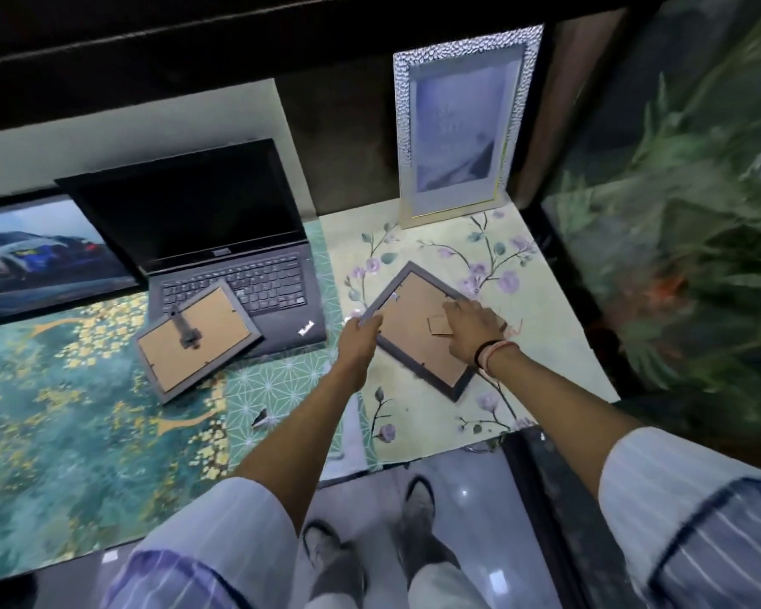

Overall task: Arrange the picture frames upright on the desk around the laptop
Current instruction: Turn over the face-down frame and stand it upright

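We are working on the dark frame (418, 331) that lies face down on the flowered part of the desk (559, 345), to the right of the laptop (220, 257). Our left hand (359, 340) pinches its left corner between thumb and fingers, and that corner looks slightly raised, though we cannot tell for certain. Our right hand (473, 329) rests on the cardboard back with fingers spread, reaching at the small stand flap (440, 325) near the middle; whether the fingertips have caught the flap we cannot tell.

Two frames already stand upright: the silver frame (460, 125) at the back right, and the car picture (49, 257) to the left of the laptop. A grey frame (196, 340) lies face down, tilted, with one edge resting on the laptop's keyboard.

So we judge the task about half done, and the step in hand is opening the stand on the dark frame. The next move calls for swinging that flap out fully, then turning the frame over and setting it on its lower edge and stand, near the laptop's right side. The grey frame will need the same afterwards.
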Available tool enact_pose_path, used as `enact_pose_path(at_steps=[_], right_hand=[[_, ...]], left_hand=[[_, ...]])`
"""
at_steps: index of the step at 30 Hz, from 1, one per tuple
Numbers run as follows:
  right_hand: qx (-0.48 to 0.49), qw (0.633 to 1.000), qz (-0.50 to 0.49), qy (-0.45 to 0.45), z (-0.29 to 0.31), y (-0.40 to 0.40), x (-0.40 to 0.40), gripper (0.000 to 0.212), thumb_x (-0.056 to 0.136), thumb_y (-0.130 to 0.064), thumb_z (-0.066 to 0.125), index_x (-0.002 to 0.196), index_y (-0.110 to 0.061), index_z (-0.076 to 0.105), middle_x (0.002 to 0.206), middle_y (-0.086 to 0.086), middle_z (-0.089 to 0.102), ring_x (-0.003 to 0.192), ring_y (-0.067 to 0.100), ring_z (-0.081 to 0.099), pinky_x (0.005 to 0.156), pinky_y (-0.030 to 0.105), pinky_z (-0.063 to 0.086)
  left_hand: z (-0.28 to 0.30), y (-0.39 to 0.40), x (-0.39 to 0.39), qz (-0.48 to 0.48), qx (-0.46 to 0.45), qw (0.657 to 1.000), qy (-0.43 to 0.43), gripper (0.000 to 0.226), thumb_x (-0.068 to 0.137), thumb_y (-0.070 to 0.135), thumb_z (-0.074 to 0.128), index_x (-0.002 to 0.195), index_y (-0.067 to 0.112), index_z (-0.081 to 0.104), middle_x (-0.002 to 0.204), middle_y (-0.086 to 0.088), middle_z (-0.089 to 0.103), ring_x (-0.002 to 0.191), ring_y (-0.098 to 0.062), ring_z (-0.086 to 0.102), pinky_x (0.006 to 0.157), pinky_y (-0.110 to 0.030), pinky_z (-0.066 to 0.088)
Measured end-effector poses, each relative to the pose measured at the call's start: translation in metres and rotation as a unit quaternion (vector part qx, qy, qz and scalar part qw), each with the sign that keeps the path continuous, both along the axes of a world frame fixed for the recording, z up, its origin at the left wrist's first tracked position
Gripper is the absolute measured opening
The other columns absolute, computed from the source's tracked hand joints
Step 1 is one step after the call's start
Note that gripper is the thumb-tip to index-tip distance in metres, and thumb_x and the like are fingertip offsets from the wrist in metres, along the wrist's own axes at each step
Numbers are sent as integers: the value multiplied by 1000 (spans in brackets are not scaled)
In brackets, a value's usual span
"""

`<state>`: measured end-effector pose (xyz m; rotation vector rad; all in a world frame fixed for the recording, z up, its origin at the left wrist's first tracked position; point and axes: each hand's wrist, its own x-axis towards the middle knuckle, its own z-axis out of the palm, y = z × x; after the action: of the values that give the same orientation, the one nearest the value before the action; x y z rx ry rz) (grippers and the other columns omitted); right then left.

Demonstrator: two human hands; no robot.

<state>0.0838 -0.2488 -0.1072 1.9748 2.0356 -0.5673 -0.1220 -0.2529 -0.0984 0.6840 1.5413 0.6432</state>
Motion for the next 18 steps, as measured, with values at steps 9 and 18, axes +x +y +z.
enact_pose_path(at_steps=[9,18], right_hand=[[23,994,67,-83,-36,15,-8,43,82,-7,56,126,-9,52,130,15,52,123,33,47,104,49,37],[-16,998,39,-43,-29,17,-11,43,80,-6,62,121,-4,52,127,18,48,124,35,43,94,44,51]], left_hand=[[-40,8,7,90,-40,992,-81,94,72,59,67,151,16,39,151,-6,52,134,-26,53,108,-44,47],[-21,-2,-8,165,-46,963,-208,27,106,37,50,124,18,56,110,-6,66,101,-17,65,95,-38,51]])
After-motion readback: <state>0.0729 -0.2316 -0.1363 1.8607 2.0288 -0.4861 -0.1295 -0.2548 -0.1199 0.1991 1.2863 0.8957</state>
